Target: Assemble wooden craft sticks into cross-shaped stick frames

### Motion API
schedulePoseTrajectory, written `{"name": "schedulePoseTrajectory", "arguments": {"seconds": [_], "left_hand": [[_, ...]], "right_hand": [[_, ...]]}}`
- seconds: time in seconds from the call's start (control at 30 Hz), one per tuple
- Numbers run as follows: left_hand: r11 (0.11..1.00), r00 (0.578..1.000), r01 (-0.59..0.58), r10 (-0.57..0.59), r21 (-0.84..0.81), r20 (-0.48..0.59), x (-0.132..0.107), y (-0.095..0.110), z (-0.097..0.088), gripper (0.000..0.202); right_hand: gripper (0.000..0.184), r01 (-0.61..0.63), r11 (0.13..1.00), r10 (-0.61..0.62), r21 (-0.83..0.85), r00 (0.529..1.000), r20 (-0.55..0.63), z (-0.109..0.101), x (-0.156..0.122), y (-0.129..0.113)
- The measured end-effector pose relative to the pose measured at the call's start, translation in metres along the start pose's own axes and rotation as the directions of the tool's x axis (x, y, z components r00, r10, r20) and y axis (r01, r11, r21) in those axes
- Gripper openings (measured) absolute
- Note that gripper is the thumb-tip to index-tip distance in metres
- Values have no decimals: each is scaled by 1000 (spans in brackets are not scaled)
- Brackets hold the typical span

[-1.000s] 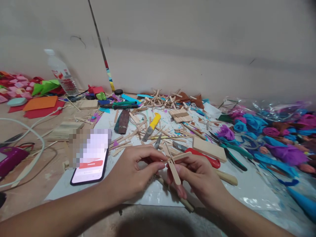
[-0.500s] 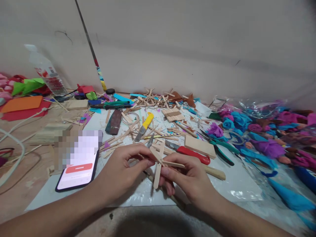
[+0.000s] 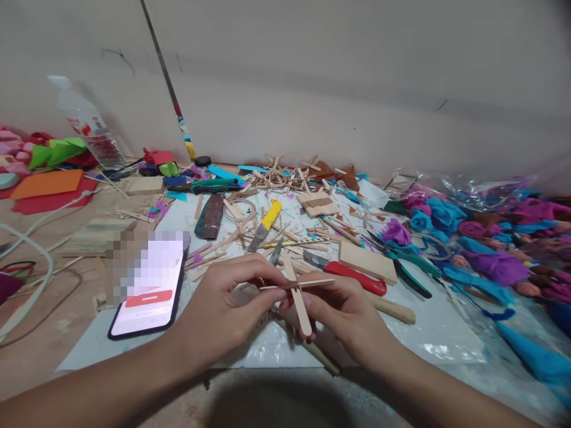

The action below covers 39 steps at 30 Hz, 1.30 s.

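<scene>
Both hands meet over the white work sheet [image 3: 428, 348], holding a small cross of wooden ice-cream sticks [image 3: 298, 292]. My left hand [image 3: 227, 309] pinches the left end of the horizontal stick between thumb and forefinger. From the right side, my right hand [image 3: 343, 312] grips the crossed sticks, with the upright stick slanting down past its fingers. A phone [image 3: 149, 291] with a lit screen lies just left of my left hand.
Loose wooden sticks [image 3: 285, 178] litter the sheet, with a yellow-handled knife [image 3: 265, 223], red-handled pliers [image 3: 352, 276], green-handled pliers [image 3: 408, 276] and a small wood block [image 3: 366, 261]. Paper flowers [image 3: 473, 238] fill the right. A plastic bottle [image 3: 87, 125], coloured paper [image 3: 47, 184] and a white cable [image 3: 31, 255] are left.
The stick cross has been turned in my fingers; the long stick now slants down to the right and the cross stick lies level. Both hands have kept their grip.
</scene>
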<state>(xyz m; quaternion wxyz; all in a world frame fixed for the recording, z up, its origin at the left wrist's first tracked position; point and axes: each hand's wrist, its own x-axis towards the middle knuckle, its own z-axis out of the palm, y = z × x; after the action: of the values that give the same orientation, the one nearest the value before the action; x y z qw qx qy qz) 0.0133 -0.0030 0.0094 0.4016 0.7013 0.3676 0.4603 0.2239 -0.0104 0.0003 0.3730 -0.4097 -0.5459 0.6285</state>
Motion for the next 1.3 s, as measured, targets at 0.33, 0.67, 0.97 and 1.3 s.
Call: {"name": "schedulePoseTrajectory", "arguments": {"seconds": [0.33,0.67,0.97,1.3], "left_hand": [[972,980,-157,175,176,-94,-6,-2,-3,20],[968,980,-172,186,180,-63,-7,-5,-2,20],[936,969,-142,198,323,-148,-7,-5,-2,16],[920,968,-143,206,366,-140,-8,-7,6,13]], "right_hand": [[40,-67,996,70,55,996,-58,-5,4,7],[46,-37,998,41,59,997,-70,-4,2,5],[44,-85,992,81,91,996,40,4,-4,12],[42,-303,934,254,192,936,243,11,-5,18]]}}
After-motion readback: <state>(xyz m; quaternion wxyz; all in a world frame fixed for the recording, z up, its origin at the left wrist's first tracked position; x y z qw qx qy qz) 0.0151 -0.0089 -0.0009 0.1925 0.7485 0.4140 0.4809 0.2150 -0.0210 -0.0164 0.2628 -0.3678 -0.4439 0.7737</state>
